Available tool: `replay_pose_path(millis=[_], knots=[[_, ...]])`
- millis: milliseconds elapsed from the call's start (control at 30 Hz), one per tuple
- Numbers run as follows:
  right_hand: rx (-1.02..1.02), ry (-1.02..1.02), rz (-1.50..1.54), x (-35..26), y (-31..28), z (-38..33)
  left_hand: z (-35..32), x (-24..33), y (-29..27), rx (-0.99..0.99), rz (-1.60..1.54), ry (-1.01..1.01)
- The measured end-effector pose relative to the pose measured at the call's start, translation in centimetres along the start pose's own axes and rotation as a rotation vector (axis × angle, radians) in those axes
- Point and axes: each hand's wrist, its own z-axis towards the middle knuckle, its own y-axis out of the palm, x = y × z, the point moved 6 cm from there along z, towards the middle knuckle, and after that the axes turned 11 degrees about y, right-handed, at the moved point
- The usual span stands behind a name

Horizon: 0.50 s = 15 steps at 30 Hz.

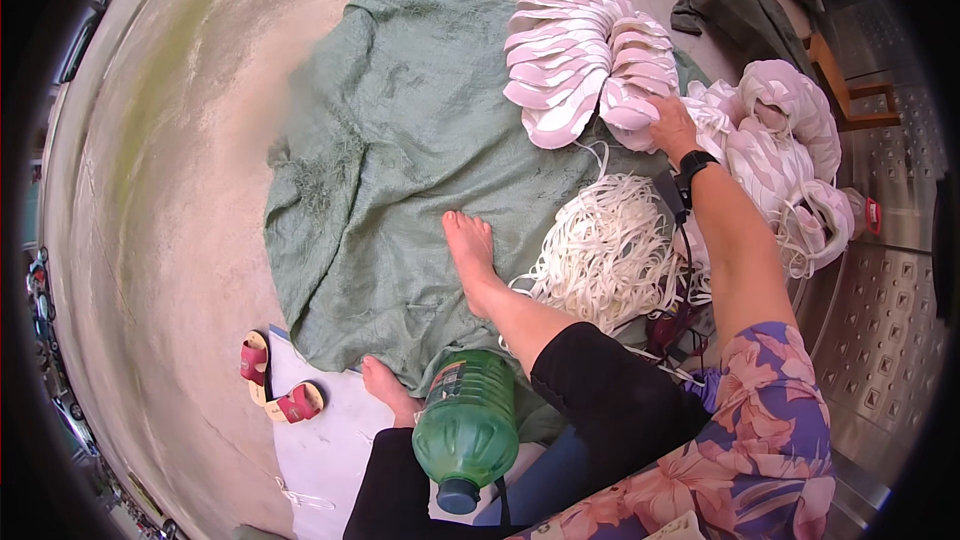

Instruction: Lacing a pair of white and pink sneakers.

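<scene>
My right hand (673, 126) reaches to the near right end of a fanned row of pink-and-white shoe uppers (560, 60). Its fingers are closed on the edge of the end upper (630, 112); part of the grip is hidden. The row curves in a horseshoe, its pieces nested closely together. A black band (692, 168) circles my right wrist. Just below that hand lies a tangled heap of white laces (610, 250), with one strand running up toward the row. My left hand does not show.
A green woven sheet (400, 140) spreads under my bare foot (470, 250). A green plastic bottle (465, 420) lies between my legs. More bundled uppers (780, 150) are piled right, near a metal door (880, 320). Red sandals (296, 402) sit left; dark cloth (740, 15) lies behind.
</scene>
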Motion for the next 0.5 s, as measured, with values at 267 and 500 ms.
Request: replay_pose_path(millis=[267, 500], knots=[[-0.072, -0.161, 0.135, -12.9, -5.5, 2.2, -7.6, -4.5, -17.4, -0.289, 0.05, -0.078], [-0.818, 0.018, 1.05, -25.2, -1.6, -28.4, -13.3, 3.8, -31.5, -0.592, 0.655, 0.13]])
